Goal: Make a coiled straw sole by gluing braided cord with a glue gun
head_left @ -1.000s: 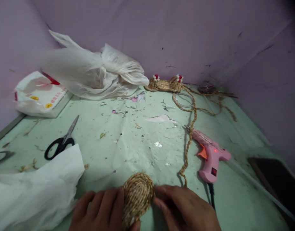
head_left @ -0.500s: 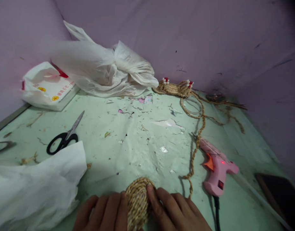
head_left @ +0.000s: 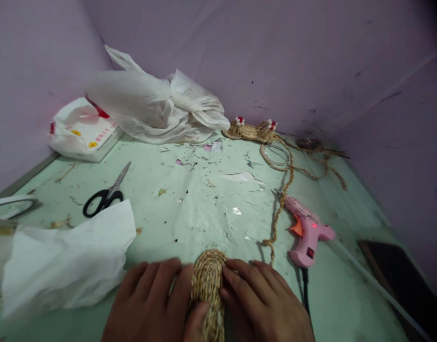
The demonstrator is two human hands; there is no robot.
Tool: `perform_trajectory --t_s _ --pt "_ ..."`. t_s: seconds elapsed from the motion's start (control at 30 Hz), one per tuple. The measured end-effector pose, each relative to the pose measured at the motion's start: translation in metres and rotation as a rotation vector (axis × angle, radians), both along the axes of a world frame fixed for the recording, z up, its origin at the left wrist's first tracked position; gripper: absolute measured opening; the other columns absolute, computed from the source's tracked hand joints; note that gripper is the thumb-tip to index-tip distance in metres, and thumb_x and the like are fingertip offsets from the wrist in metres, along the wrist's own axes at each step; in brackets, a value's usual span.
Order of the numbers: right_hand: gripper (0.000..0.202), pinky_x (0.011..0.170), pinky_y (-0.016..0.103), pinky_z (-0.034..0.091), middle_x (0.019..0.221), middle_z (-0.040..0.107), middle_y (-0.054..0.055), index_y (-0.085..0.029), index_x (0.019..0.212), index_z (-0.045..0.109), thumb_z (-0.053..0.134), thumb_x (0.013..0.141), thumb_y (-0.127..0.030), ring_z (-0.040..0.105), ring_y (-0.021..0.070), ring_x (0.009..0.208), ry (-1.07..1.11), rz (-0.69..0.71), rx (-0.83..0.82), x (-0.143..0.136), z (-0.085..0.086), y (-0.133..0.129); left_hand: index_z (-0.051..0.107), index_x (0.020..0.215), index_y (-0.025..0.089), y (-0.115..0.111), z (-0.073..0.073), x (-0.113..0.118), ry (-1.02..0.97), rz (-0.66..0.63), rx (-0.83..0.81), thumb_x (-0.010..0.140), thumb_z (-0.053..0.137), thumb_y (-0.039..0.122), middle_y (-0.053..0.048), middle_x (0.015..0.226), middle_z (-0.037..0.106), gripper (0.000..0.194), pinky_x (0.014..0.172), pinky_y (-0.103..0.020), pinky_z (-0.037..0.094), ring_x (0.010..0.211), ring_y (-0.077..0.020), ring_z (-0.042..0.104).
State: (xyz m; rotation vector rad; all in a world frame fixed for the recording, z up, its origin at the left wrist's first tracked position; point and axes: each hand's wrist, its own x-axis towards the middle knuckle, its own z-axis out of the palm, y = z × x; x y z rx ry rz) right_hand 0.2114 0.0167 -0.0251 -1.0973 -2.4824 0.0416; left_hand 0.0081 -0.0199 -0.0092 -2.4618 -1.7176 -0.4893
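Note:
An oval pad of coiled, braided straw cord (head_left: 208, 278) lies at the table's near edge, its lower end cut off by the frame. Along its left side my left hand (head_left: 150, 299) is closed, with the thumb resting on the coils. My right hand (head_left: 264, 299) grips the opposite side, fingers bent against the rim. A loose straw braid (head_left: 275, 223) runs back from near my right hand. To the right lies a pink glue gun (head_left: 307, 232) with a red light on and an orange trigger.
Black-handled scissors (head_left: 106, 194) and a crumpled white sheet (head_left: 72, 261) lie on the left. At the back are a tied white plastic bag (head_left: 161, 107), a printed white package (head_left: 86, 130) and straw pieces with red-and-white beads (head_left: 248, 132). A dark flat object (head_left: 396, 270) sits at right.
The view has shifted, so more of the straw pad and both hands shows. My left thumb now lies across the coils, and my right thumb has dropped from the top to the side.

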Motion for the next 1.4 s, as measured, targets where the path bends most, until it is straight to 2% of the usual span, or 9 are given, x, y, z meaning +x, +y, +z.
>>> perform_trajectory --t_s 0.07,0.2,0.4,0.6,0.83,0.97,1.13,1.27,1.4 --pt "0.021 0.072 0.035 0.052 0.104 0.07 0.002 -0.019 0.105 0.063 0.049 0.091 -0.025 0.066 0.0204 0.079 -0.004 0.007 -0.017 0.0 -0.001 -0.002 0.054 0.111 0.02 0.007 0.001 0.001 -0.046 -0.023 0.002 0.074 0.058 0.036 -0.007 0.1 0.065 0.04 0.077 -0.039 0.042 0.089 -0.0242 0.058" --pt "0.02 0.063 0.03 0.052 0.099 0.071 0.004 -0.017 0.097 0.064 0.045 0.092 -0.021 0.065 0.0178 0.072 0.06 0.011 -0.044 -0.001 -0.004 -0.003 0.052 0.114 0.024 0.017 0.004 0.008 -0.102 -0.033 -0.129 0.071 0.059 0.032 -0.006 0.113 0.06 0.045 0.09 -0.041 0.039 0.104 -0.026 0.051" --pt "0.018 0.061 0.027 0.052 0.095 0.072 0.004 -0.017 0.093 0.064 0.046 0.091 -0.017 0.065 0.0162 0.068 0.131 -0.013 -0.019 -0.004 -0.006 -0.002 0.055 0.114 0.025 0.023 0.009 0.012 0.042 -0.084 -0.181 0.07 0.059 0.033 -0.005 0.116 0.06 0.044 0.092 -0.043 0.035 0.105 -0.0271 0.047" --pt "0.017 0.059 0.027 0.051 0.092 0.072 0.002 -0.019 0.092 0.065 0.048 0.09 -0.018 0.064 0.016 0.068 0.175 -0.08 -0.06 -0.006 -0.003 -0.003 0.052 0.121 0.027 0.025 0.003 0.005 0.128 -0.173 -0.147 0.075 0.056 0.041 -0.002 0.116 0.061 0.048 0.089 -0.041 0.035 0.1 -0.0251 0.05" --pt "0.02 0.059 0.028 0.052 0.091 0.072 0.003 -0.017 0.09 0.065 0.046 0.09 -0.015 0.064 0.016 0.068 0.179 -0.07 -0.044 -0.008 -0.002 -0.004 0.056 0.117 0.024 0.026 0.01 0.014 0.156 -0.168 -0.209 0.079 0.051 0.035 -0.003 0.116 0.062 0.04 0.093 -0.045 0.034 0.105 -0.0265 0.048" --pt "0.026 0.058 0.03 0.052 0.09 0.072 0.006 -0.015 0.089 0.066 0.04 0.092 -0.02 0.064 0.0183 0.068 0.232 -0.07 -0.038 -0.01 0.0 -0.004 0.055 0.115 0.022 0.023 0.013 0.016 0.076 -0.153 -0.223 0.077 0.051 0.029 -0.005 0.117 0.06 0.04 0.095 -0.046 0.035 0.11 -0.0279 0.046" --pt "0.021 0.061 0.032 0.053 0.089 0.071 0.009 -0.013 0.089 0.066 0.045 0.086 -0.013 0.063 0.0194 0.07 0.257 -0.063 -0.036 -0.014 0.005 -0.006 0.05 0.12 0.021 0.011 0.01 0.015 -0.044 -0.058 -0.062 0.078 0.049 0.025 -0.009 0.114 0.058 0.042 0.096 -0.049 0.033 0.108 -0.0292 0.046" --pt "0.018 0.063 0.034 0.053 0.087 0.07 0.009 -0.012 0.088 0.065 0.048 0.084 -0.01 0.063 0.0201 0.07 0.305 -0.09 -0.03 -0.018 0.006 -0.008 0.06 0.105 0.02 0.008 0.014 0.022 -0.004 -0.006 -0.088 0.073 0.051 0.019 -0.009 0.107 0.06 0.033 0.09 -0.051 0.037 0.102 -0.0303 0.047" --pt "0.02 0.067 0.033 0.052 0.086 0.069 0.008 -0.014 0.088 0.066 0.047 0.083 -0.009 0.063 0.02 0.074 0.32 -0.089 -0.14 -0.018 0.007 -0.009 0.064 0.093 0.016 0.012 0.018 0.025 -0.018 -0.075 -0.179 0.07 0.053 0.017 -0.009 0.097 0.063 0.026 0.086 -0.052 0.038 0.093 -0.0292 0.05"
